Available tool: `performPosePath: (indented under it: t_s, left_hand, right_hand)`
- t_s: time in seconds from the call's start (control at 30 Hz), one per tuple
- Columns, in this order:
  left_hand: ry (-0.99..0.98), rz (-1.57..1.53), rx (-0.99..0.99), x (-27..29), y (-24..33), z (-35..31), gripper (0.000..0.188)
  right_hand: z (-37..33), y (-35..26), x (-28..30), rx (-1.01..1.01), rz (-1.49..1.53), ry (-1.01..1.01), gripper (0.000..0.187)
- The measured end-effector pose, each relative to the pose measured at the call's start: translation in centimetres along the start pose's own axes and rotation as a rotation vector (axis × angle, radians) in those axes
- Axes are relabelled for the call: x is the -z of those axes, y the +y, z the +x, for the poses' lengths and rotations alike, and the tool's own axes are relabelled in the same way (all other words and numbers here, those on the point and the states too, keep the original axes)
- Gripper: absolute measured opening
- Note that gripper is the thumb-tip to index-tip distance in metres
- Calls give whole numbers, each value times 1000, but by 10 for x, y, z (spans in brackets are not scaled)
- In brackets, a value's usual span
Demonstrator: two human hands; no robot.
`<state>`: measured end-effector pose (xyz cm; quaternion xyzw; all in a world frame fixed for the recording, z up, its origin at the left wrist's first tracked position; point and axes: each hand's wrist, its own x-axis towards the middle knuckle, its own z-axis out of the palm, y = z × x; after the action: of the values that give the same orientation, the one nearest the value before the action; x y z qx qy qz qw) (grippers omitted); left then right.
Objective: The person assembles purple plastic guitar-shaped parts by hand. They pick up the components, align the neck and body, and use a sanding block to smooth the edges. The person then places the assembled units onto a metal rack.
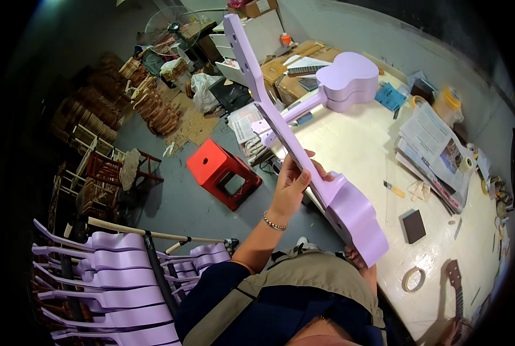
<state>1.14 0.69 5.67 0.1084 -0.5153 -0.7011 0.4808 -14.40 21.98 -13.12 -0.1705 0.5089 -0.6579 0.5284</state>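
A lilac, stringless ukulele (358,222) is held up slantwise in front of me, its headstock pointing to the upper left. My left hand (292,184), with a beaded bracelet at the wrist, wraps round the neck close to the body. At the body's lower end, my right hand (358,258) grips the edge; the body hides part of its fingers. Beyond, two lilac ukulele bodies (350,75) lie stacked on the pale worktable (350,141), their necks toward the left edge.
The table also bears a dark sanding block (414,225), a tape roll (414,279), a yellow-handled cutter (393,188), newspapers (436,150) and a brown ukulele (456,282). Left of me stand a red stool (220,173) and a rack of lilac ukuleles (122,294). Wooden parts (159,109) are piled farther off.
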Motion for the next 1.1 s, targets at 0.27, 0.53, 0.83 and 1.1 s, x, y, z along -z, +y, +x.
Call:
performPosePath:
  t_s: [0.27, 0.53, 0.83, 1.1]
  left_hand:
    - [55, 64, -204, 9, 20, 1, 37]
    - [-142, 11, -369, 28, 38, 3, 34]
    - [-245, -117, -352, 25, 30, 18, 34]
    - [-199, -45, -266, -11, -19, 51, 44]
  right_hand:
    - [59, 27, 16, -492, 433, -275, 77]
    - [60, 18, -5, -363, 306, -294, 88]
    - [47, 7, 3, -278, 256, -171, 86]
    - [16, 13, 46, -57, -11, 385, 41]
